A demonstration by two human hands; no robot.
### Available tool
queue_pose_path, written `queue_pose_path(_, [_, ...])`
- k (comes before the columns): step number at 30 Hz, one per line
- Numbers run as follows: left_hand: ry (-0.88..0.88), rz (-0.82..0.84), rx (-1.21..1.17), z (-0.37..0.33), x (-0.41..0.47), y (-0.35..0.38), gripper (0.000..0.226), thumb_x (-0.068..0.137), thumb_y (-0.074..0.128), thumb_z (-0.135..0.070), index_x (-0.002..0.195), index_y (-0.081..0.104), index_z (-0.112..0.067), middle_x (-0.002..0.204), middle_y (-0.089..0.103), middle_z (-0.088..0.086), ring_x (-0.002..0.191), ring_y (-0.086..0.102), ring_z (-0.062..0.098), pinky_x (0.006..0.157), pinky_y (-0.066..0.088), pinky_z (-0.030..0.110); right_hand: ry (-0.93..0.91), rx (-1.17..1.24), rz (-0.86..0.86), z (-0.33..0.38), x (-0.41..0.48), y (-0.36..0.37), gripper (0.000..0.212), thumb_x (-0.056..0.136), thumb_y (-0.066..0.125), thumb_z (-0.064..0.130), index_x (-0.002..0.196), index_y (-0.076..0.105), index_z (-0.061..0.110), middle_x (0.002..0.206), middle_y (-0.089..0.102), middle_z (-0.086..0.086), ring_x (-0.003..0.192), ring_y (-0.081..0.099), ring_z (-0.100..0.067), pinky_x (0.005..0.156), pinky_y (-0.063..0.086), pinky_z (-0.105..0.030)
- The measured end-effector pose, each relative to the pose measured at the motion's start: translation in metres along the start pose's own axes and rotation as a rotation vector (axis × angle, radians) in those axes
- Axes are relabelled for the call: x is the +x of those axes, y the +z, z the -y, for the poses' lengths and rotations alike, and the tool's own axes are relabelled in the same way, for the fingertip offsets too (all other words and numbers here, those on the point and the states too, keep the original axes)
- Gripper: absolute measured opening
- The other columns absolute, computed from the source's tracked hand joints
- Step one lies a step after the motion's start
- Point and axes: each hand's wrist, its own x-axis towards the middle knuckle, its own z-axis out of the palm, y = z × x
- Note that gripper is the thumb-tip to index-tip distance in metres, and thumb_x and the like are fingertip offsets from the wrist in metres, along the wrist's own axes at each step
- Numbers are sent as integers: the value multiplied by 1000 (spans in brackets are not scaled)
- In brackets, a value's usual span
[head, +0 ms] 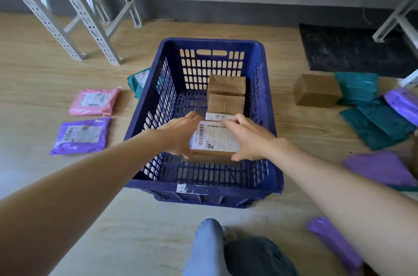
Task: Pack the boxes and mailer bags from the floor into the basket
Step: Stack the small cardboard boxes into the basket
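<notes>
A blue slotted plastic basket [156,104] stands on the wood floor in front of me. Inside it, along the right side, lie two brown taped boxes [226,86] and a third one with a white label. Over the basket I hold a brown box with a white shipping label [214,138]. My left hand [181,135] grips its left side and my right hand [248,140] grips its right side. On the floor lie a brown box [316,90], pink [95,101], purple [81,135] and green mailer bags [375,122].
Grey slotted metal shelf legs [90,22] stand at the back left, with a shelf board above. A black mat [352,49] lies at the back right. More purple bags [380,167] lie at the right. My knees are at the bottom edge.
</notes>
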Motion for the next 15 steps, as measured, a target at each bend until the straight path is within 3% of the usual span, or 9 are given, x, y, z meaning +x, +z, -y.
queue_pose_path(11, [-32,104,-183,12,58,59,108,63,83,-15,149,17,-15,149,28,1,127,44,25,100,43,33,150,-117,171,-15,53,43,94,67,84,22,138,24,10,134,26,-11,124,36,-30,92,48,-42])
queue_pose_path(15, [-36,108,-210,14,69,73,105,65,81,-12,149,17,-15,146,30,2,125,45,24,95,43,28,186,-142,214,-16,66,53,94,67,83,17,139,22,7,137,24,-13,129,32,-33,93,47,-44])
